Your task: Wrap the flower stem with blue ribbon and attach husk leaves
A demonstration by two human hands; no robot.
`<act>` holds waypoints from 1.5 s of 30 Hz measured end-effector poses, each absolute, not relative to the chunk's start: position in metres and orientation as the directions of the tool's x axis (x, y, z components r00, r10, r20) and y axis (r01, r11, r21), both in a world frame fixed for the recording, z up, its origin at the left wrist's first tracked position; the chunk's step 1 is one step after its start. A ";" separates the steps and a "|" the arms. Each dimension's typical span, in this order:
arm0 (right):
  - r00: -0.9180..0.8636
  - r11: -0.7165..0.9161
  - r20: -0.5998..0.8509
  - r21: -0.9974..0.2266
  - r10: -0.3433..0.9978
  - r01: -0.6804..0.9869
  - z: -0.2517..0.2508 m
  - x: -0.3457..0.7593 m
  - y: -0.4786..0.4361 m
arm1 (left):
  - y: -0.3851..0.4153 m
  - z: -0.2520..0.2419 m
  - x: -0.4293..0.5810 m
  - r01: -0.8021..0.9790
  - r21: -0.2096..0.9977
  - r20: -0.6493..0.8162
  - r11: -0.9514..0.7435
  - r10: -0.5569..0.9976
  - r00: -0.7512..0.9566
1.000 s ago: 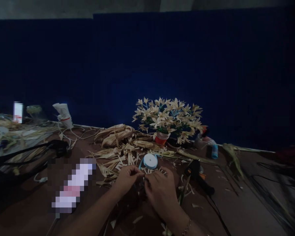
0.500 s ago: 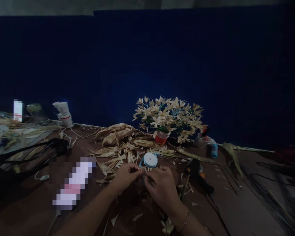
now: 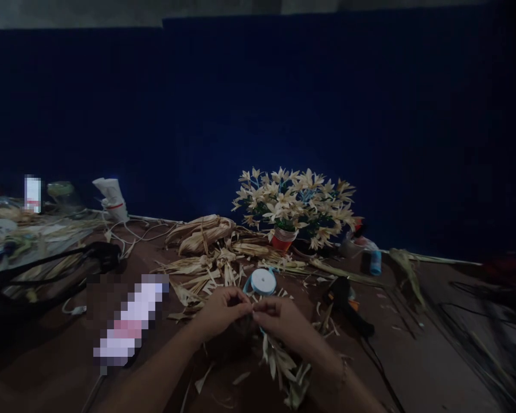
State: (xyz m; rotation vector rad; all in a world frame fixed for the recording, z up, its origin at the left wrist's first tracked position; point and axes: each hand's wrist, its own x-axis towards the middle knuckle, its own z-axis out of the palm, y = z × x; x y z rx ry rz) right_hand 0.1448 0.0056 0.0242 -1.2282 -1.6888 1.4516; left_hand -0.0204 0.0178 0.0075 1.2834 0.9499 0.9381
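Note:
My left hand (image 3: 223,314) and my right hand (image 3: 284,319) meet fingertip to fingertip over the brown table (image 3: 413,367), both pinched on a small piece of dried leaf. Pale leaf petals (image 3: 284,367) hang below my right hand. A light blue ribbon spool (image 3: 263,281) lies just beyond my fingers. Behind it stands a red cup of cream leaf flowers (image 3: 294,206), with a heap of dried husk strips (image 3: 206,252) to its left.
A black glue gun (image 3: 346,304) with its cord lies right of my hands. A blue tube (image 3: 375,264) sits farther back. White cables and a white roll (image 3: 112,201) are at the back left, beside a cluttered tray (image 3: 21,235). A dark blue wall stands behind.
My right hand has turned and lifted slightly, and the pale leaf petals under it have come into view. The left hand stays pinched at the same spot.

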 end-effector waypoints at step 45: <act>-0.150 0.200 0.157 -0.921 0.976 0.333 0.021 0.144 0.002 | 0.013 0.008 -0.010 -0.175 0.973 -0.114 0.150 0.973 0.199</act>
